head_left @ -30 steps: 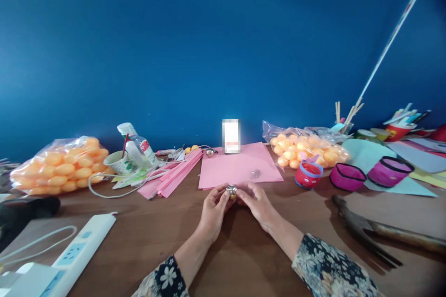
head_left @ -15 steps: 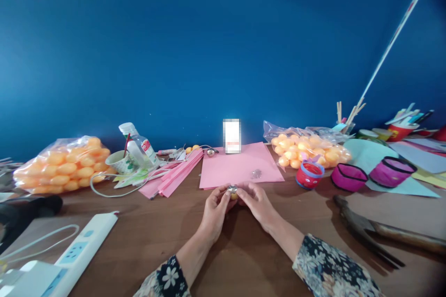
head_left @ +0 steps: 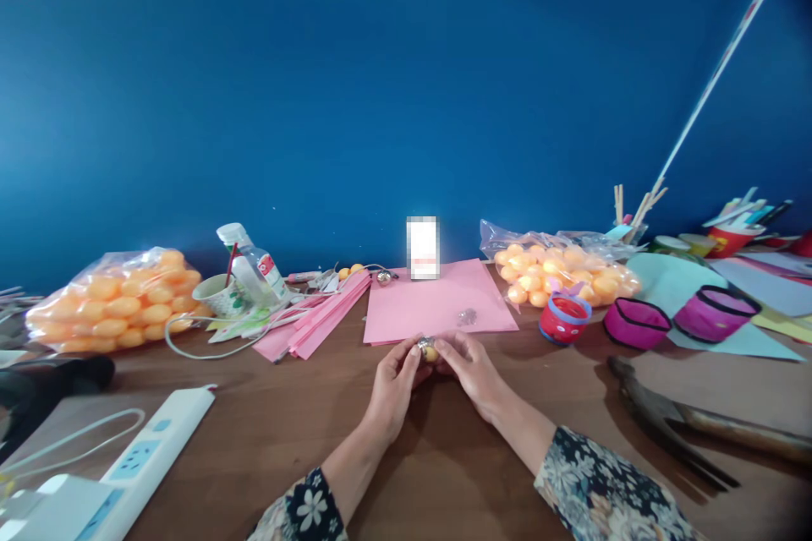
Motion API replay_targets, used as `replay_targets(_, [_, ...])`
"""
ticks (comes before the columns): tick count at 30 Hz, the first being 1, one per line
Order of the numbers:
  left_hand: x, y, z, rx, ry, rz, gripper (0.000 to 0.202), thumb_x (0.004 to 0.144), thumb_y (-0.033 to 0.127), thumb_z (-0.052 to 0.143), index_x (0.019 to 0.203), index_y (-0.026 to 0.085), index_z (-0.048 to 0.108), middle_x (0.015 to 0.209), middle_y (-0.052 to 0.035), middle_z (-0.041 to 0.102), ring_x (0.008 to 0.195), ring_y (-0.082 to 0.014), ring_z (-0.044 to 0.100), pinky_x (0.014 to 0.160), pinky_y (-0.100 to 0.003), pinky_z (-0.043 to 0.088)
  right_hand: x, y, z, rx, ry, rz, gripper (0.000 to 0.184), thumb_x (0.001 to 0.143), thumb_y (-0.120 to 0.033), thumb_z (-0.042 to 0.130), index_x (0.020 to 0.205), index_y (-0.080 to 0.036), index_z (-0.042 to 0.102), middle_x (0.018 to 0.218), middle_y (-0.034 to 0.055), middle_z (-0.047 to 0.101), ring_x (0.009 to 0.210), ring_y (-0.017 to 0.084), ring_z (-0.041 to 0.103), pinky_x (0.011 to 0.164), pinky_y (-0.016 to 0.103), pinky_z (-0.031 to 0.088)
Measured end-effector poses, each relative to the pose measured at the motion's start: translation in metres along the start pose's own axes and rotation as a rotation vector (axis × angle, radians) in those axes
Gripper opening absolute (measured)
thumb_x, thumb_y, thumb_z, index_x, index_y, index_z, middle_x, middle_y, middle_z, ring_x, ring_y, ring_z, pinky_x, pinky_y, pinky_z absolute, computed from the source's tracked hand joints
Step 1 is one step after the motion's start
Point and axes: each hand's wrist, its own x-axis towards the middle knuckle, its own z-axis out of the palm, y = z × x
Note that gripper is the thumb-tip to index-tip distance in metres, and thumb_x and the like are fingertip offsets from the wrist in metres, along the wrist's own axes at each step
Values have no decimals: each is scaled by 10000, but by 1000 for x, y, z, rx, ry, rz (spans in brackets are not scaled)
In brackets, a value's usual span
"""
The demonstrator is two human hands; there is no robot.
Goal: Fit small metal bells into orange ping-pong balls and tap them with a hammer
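Between my two hands is a small round silver-and-yellow object [head_left: 428, 349], its silver part at the upper left and its yellow part at the lower right. My left hand [head_left: 397, 376] is closed on its left side, thumb and fingers pinching it. From the right, my right hand [head_left: 468, 368] grips it too, with the fingers bent round it. Both hands are just above the wooden table [head_left: 437, 473], at the near edge of a pink sheet [head_left: 422, 313]. A small clear, shiny thing [head_left: 467, 317] lies on that sheet, and the fingers partly hide the held object.
Bags of orange balls stand left [head_left: 120, 304] and right [head_left: 558, 270]. A hammer [head_left: 685, 418] lies at right, near purple fabric rings [head_left: 636, 323] and a red cup [head_left: 563, 319]. At left are a power strip [head_left: 149, 448], a bottle [head_left: 257, 266] and pink strips [head_left: 330, 313].
The held object has turned slightly in my fingers, so its yellow part now faces more to the right. Both hands stay in nearly the same place.
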Motion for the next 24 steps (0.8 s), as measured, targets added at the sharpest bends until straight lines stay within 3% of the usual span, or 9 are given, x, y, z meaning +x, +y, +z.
replay_targets(4, [1,0,-2,266,74,224,326,743,336,590,1041,207,615,1062,-85,609,972,-210,576,832,-329,480,1,2,-1,4,-2,-17,306,696,-441,640,819,-161,621,768,31,648,677,148,583,615,263,481])
replay_targets(8, [1,2,-6,478,102,426,189,750,286,578,889,192,665,934,-71,621,881,-189,595,798,-320,488,2,2,-2,-20,-22,-65,298,716,-438,621,823,-161,618,746,32,657,676,156,589,627,270,475])
replay_targets(17, [-1,6,-7,597,129,407,181,758,273,566,883,196,672,900,-57,673,832,-181,629,773,-303,496,-1,0,-2,-81,-61,-97,394,605,-351,738,931,-182,593,911,48,663,859,197,606,784,322,475])
replay_targets(24, [0,2,-9,642,158,406,178,757,276,568,861,201,690,865,-48,705,805,-184,647,774,-305,494,2,9,-6,-263,-69,-225,328,693,-337,673,965,-177,585,942,68,661,878,210,612,813,345,486])
